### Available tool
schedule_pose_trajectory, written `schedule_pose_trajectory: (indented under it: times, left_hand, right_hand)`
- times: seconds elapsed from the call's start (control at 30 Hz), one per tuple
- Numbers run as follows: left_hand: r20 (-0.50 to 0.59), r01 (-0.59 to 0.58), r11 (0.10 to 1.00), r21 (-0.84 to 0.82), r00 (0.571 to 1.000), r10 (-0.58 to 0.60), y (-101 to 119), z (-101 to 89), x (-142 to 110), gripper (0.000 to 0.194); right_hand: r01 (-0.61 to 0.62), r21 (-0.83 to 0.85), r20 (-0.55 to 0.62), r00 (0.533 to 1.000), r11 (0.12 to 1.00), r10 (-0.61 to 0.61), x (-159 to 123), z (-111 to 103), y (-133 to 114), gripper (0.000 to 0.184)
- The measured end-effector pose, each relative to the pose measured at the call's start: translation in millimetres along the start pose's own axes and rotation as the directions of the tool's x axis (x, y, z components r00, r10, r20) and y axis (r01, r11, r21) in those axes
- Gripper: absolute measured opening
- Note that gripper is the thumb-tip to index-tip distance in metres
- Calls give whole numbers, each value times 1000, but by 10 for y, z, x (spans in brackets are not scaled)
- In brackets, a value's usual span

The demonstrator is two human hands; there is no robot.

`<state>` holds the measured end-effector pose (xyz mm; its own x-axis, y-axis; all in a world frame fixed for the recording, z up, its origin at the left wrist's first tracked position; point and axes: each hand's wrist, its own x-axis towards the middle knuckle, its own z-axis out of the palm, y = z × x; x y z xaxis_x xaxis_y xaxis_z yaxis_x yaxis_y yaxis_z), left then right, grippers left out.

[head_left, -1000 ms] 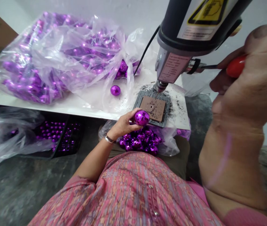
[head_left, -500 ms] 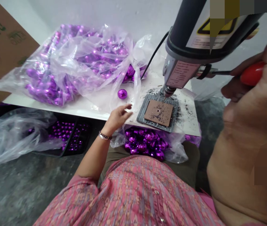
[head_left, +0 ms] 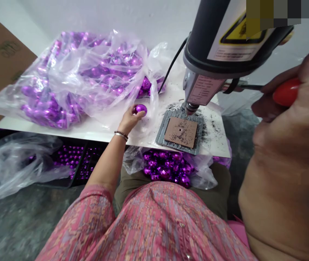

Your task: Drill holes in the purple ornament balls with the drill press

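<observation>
A shiny purple faceted ball (head_left: 141, 109) is between the thumb and fingers of my left hand (head_left: 130, 119), low over the white table. At the right, my right hand (head_left: 287, 108) is closed around the red knob (head_left: 287, 92) of the lever on a drill press (head_left: 207, 61). The drill's chuck (head_left: 191, 108) points down over a brown square board (head_left: 181, 131) with a small hole in its middle. That board lies on a grey metal base plate (head_left: 161, 135), and dark shavings are scattered over both.
Clear plastic bags of purple balls (head_left: 89, 78) cover the table's left side. An open bag of balls (head_left: 168, 166) sits at my lap below the table edge (head_left: 108, 137). A black tray (head_left: 82, 159) of purple pieces and a cardboard box (head_left: 3, 54) are at the left.
My left hand has moved left and up to the loose purple ball and closed on it. My right hand keeps its grip on the red knob. The view has shifted slightly.
</observation>
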<state>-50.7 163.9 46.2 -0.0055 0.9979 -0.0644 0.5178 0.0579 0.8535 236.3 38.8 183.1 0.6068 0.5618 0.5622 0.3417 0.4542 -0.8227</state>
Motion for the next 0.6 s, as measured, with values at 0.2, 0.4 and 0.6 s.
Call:
schedule_pose_trajectory:
  times: [0.2, 0.4, 0.6]
  left_hand:
    - [314, 168, 815, -554, 949, 18, 67, 80, -492, 64]
    - [382, 147, 807, -571, 918, 103, 142, 341, -727, 75]
    - [427, 76, 883, -463, 892, 147, 246, 646, -691, 62]
  right_hand:
    - [46, 60, 15, 999, 997, -47, 0, 42, 15, 46]
    - [128, 79, 102, 985, 989, -136, 30, 3, 10, 52]
    - [138, 87, 169, 974, 987, -151, 58, 1, 55, 75]
